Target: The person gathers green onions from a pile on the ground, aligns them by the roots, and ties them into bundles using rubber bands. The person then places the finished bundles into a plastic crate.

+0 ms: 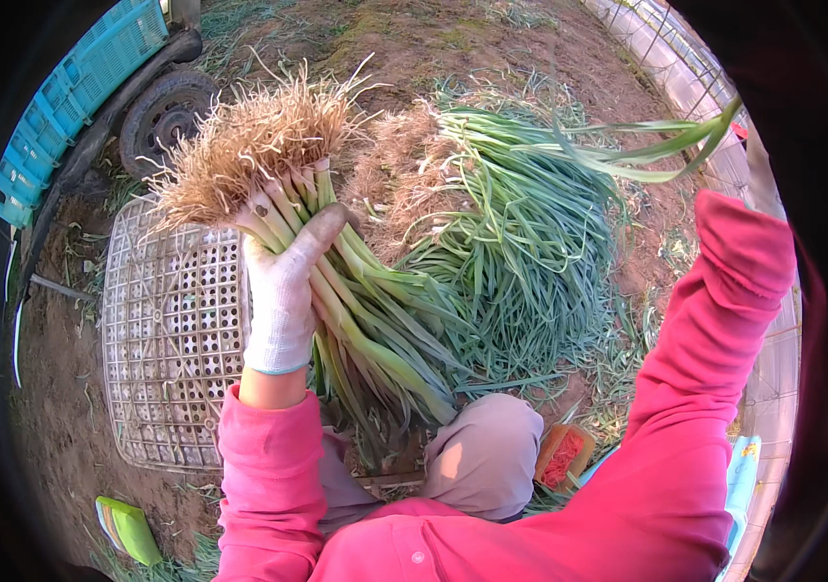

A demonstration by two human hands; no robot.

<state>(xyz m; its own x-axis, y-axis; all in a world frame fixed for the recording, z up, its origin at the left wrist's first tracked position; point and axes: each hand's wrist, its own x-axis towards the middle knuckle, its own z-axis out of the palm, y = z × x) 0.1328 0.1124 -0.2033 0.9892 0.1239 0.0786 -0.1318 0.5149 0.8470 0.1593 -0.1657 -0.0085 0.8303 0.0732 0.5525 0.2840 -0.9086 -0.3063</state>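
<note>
My left hand (290, 291), in a white knit glove with a soiled thumb, grips a thick bundle of what look like green garlic plants (356, 320). Its tan, stringy roots (268, 145) point up and away from me, and the leaves hang towards my knees. My raised right hand (760, 174) is at the far right, mostly lost in the dark rim. A few long green leaves (647, 156) converge at it and hang in the air; its fingers are hidden. Beyond the bundle lies a large pile of the same plants (530, 240), roots to the left.
A pale plastic crate (159, 356) with a lattice surface is on the soil at left. Beyond it are a wheel (167, 120) and turquoise crates (58, 124). Beside my knee (487, 451) is a small box of red bands (563, 457). A green packet (128, 529) lies lower left.
</note>
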